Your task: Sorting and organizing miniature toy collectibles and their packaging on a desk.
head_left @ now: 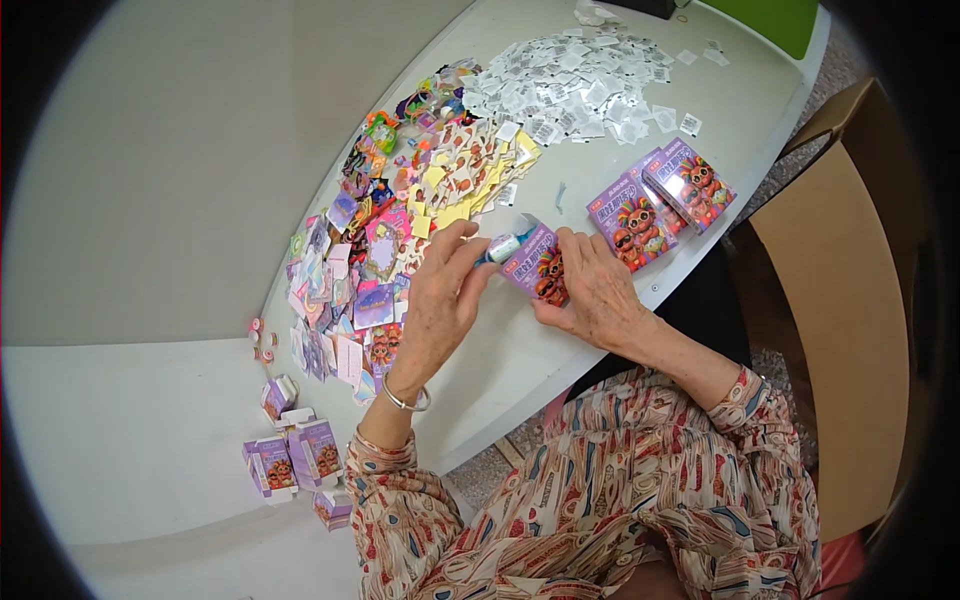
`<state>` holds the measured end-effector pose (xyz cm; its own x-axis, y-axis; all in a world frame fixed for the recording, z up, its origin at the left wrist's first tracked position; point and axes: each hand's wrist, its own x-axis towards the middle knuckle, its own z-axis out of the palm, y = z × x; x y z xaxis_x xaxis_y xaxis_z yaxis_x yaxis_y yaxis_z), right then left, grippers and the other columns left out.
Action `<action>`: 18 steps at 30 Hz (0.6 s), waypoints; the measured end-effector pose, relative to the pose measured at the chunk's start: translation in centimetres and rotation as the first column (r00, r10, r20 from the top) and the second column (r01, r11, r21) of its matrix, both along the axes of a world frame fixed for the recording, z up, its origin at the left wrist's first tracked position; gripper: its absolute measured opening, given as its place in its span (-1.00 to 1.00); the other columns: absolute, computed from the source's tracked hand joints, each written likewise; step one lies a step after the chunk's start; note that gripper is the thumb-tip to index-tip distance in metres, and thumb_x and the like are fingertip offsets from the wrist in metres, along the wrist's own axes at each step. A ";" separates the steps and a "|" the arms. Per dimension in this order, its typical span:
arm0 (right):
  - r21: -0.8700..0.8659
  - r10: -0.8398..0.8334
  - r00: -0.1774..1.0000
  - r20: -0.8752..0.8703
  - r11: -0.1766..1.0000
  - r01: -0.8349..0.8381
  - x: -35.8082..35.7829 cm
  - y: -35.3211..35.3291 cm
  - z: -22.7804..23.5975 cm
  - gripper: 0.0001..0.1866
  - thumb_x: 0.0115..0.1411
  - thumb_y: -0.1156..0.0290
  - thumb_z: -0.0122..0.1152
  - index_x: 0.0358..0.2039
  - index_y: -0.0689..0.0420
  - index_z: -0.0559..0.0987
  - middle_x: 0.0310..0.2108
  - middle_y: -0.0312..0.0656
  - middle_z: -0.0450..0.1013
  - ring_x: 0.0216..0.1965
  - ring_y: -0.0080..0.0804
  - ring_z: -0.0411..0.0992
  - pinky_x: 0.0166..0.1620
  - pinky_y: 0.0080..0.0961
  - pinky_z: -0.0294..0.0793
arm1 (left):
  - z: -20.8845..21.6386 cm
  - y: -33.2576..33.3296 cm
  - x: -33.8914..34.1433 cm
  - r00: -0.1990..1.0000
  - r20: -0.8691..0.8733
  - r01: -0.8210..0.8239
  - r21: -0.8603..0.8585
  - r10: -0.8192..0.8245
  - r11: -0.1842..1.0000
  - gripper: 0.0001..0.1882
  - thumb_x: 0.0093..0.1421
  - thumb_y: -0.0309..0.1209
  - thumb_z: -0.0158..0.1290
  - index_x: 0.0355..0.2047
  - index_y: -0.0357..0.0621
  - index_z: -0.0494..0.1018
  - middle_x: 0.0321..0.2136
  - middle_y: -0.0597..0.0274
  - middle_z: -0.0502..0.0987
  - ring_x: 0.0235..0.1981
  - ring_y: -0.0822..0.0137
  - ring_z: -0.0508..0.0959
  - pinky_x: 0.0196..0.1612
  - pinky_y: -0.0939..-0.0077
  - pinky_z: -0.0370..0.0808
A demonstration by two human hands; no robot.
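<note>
Right grip [600,297] holds purple box [536,267] — left grip [440,290] pinches white-blue roll [503,247].

Pinches with left hand [445,282], fingers curled, thumb opposed. Clamps with right hand [595,292], back up, fingers bent, thumb spread left. Angles forearms [685,362] inward from below; holds hands near each other, just apart.
</note>
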<state>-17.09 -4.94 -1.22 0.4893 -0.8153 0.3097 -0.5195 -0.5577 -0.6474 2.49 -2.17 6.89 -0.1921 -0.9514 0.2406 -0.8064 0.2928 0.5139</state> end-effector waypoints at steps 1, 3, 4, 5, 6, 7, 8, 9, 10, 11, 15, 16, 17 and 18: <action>-0.003 0.008 1.000 0.010 1.000 -0.008 0.1 0.1 0.0 -0.19 -0.13 0.22 0.41 0.02 0.41 0.23 -0.25 0.06 0.32 -0.19 -0.02 0.33 -0.09 -0.22 0.38 | 0.0 0.1 0.1 1.000 0.002 0.001 0.002 -0.001 1.000 -0.81 0.08 -0.56 0.17 -0.28 -0.36 0.50 -0.05 -0.02 0.42 -0.17 0.08 0.53 -0.19 0.32 0.51; -0.005 0.017 1.000 0.021 1.000 -0.016 0.0 0.2 0.0 -0.18 -0.13 0.22 0.41 0.03 0.42 0.22 -0.25 0.06 0.32 -0.19 -0.02 0.32 -0.08 -0.23 0.38 | 0.2 0.2 0.1 1.000 -0.008 -0.002 -0.035 0.002 0.999 -0.80 0.09 -0.58 0.17 -0.24 -0.31 0.51 -0.07 0.05 0.45 -0.20 0.17 0.55 -0.25 0.38 0.57; -0.009 0.016 1.000 0.015 1.000 -0.015 0.0 0.2 -0.1 -0.18 -0.13 0.22 0.41 0.03 0.41 0.22 -0.26 0.05 0.32 -0.19 -0.02 0.32 -0.09 -0.22 0.37 | 0.4 0.1 0.1 1.000 -0.008 -0.002 -0.034 0.002 0.999 -0.80 0.09 -0.58 0.17 -0.24 -0.31 0.51 -0.07 0.05 0.45 -0.20 0.17 0.55 -0.25 0.38 0.57; -0.014 0.015 1.000 0.008 1.000 -0.014 -0.1 0.2 -0.1 -0.17 -0.14 0.22 0.42 0.03 0.41 0.22 -0.27 0.05 0.31 -0.19 -0.03 0.32 -0.10 -0.22 0.37 | 0.8 0.0 0.1 0.999 0.041 0.013 -0.060 -0.011 0.998 -0.83 0.09 -0.58 0.16 -0.27 -0.31 0.50 -0.07 0.05 0.45 -0.18 0.17 0.54 -0.25 0.38 0.57; -0.012 0.014 1.000 0.008 1.000 -0.013 0.0 0.2 -0.2 -0.17 -0.14 0.22 0.42 0.03 0.41 0.22 -0.27 0.05 0.31 -0.19 -0.03 0.32 -0.10 -0.22 0.37 | 1.0 -0.3 0.0 0.996 0.089 0.030 -0.084 -0.023 0.996 -0.86 0.09 -0.59 0.16 -0.30 -0.32 0.50 -0.07 0.06 0.45 -0.15 0.17 0.53 -0.24 0.38 0.57; -0.040 0.026 0.999 0.028 0.999 -0.025 0.0 0.2 -0.3 -0.18 -0.14 0.22 0.41 0.03 0.41 0.22 -0.27 0.05 0.31 -0.20 -0.03 0.32 -0.11 -0.23 0.37 | 1.2 -0.4 -0.2 0.996 0.089 0.031 -0.083 -0.024 0.996 -0.86 0.09 -0.59 0.16 -0.30 -0.32 0.50 -0.07 0.06 0.45 -0.15 0.17 0.53 -0.24 0.38 0.57; -0.067 0.039 0.998 0.047 0.997 -0.036 0.0 0.2 -0.4 -0.18 -0.14 0.23 0.41 0.03 0.40 0.22 -0.28 0.05 0.30 -0.21 -0.03 0.32 -0.13 -0.23 0.36 | 1.2 -0.7 -0.5 0.990 0.125 0.078 -0.091 -0.066 0.993 -0.88 0.09 -0.59 0.16 -0.34 -0.31 0.50 -0.07 0.07 0.45 -0.12 0.18 0.50 -0.19 0.37 0.55; -0.066 0.037 0.998 0.047 0.997 -0.034 0.0 0.3 -0.3 -0.18 -0.14 0.23 0.41 0.03 0.40 0.22 -0.28 0.05 0.30 -0.21 -0.03 0.32 -0.13 -0.23 0.36 | 1.3 -0.8 -0.7 0.981 0.163 0.124 -0.099 -0.107 0.987 -0.90 0.08 -0.58 0.17 -0.37 -0.31 0.50 -0.06 0.08 0.45 -0.08 0.18 0.48 -0.13 0.35 0.52; -0.059 0.054 0.997 0.057 0.997 -0.051 0.1 0.4 -0.1 -0.18 -0.13 0.23 0.41 0.03 0.40 0.22 -0.27 0.06 0.30 -0.22 -0.02 0.32 -0.13 -0.22 0.36 | 1.2 -1.1 -0.9 0.981 0.163 0.126 -0.097 -0.109 0.987 -0.90 0.08 -0.58 0.17 -0.37 -0.31 0.50 -0.06 0.08 0.45 -0.08 0.18 0.48 -0.13 0.35 0.52; -0.052 0.071 0.995 0.067 0.996 -0.068 0.1 0.5 -0.1 -0.19 -0.13 0.24 0.40 0.03 0.40 0.21 -0.27 0.06 0.29 -0.23 -0.02 0.32 -0.14 -0.22 0.35 | 1.0 -1.3 -1.2 0.977 0.158 0.156 -0.083 -0.142 0.984 -0.90 0.10 -0.55 0.17 -0.35 -0.29 0.52 -0.04 0.08 0.44 -0.04 0.17 0.46 -0.07 0.33 0.48; -0.022 0.066 0.993 0.101 0.998 -0.065 -0.1 0.5 -0.4 -0.19 -0.13 0.26 0.40 0.04 0.40 0.21 -0.25 0.07 0.30 -0.22 -0.01 0.33 -0.12 -0.22 0.36 | -0.1 -1.5 -1.6 0.987 0.005 0.163 0.058 -0.164 0.985 -0.85 0.15 -0.43 0.15 -0.33 -0.26 0.57 0.01 0.01 0.41 0.04 0.02 0.39 0.08 0.21 0.33; -0.045 0.056 0.993 0.104 0.998 -0.052 -0.1 0.5 -0.4 -0.19 -0.13 0.27 0.41 0.05 0.40 0.21 -0.24 0.07 0.30 -0.21 -0.01 0.33 -0.11 -0.22 0.36 | -0.6 -1.5 -1.3 0.987 0.006 0.163 0.058 -0.163 0.985 -0.85 0.15 -0.43 0.15 -0.33 -0.26 0.57 0.01 0.01 0.41 0.04 0.02 0.39 0.08 0.21 0.33; -0.068 0.047 0.993 0.108 0.997 -0.040 -0.1 0.5 -0.3 -0.18 -0.14 0.27 0.41 0.05 0.39 0.20 -0.23 0.08 0.30 -0.19 -0.01 0.34 -0.11 -0.23 0.36 | -1.1 -1.4 -0.8 0.988 -0.035 0.154 0.116 -0.151 0.981 -0.83 0.16 -0.40 0.14 -0.27 -0.23 0.56 0.04 0.02 0.39 0.05 0.03 0.38 0.09 0.22 0.31; -0.067 0.044 0.993 0.108 0.997 -0.037 -0.1 0.5 -0.4 -0.18 -0.14 0.27 0.41 0.05 0.39 0.20 -0.23 0.08 0.30 -0.19 -0.01 0.34 -0.11 -0.23 0.36 | -1.0 -1.6 -0.9 0.987 -0.076 0.153 0.175 -0.141 0.973 -0.79 0.18 -0.38 0.13 -0.21 -0.20 0.56 0.07 0.04 0.38 0.05 0.03 0.38 0.10 0.22 0.30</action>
<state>-17.24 -4.49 -1.59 0.4816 -0.7721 0.4146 -0.4238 -0.6192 -0.6610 1.59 -3.76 5.92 -0.3230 -0.9426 0.0846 -0.7259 0.3041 0.6169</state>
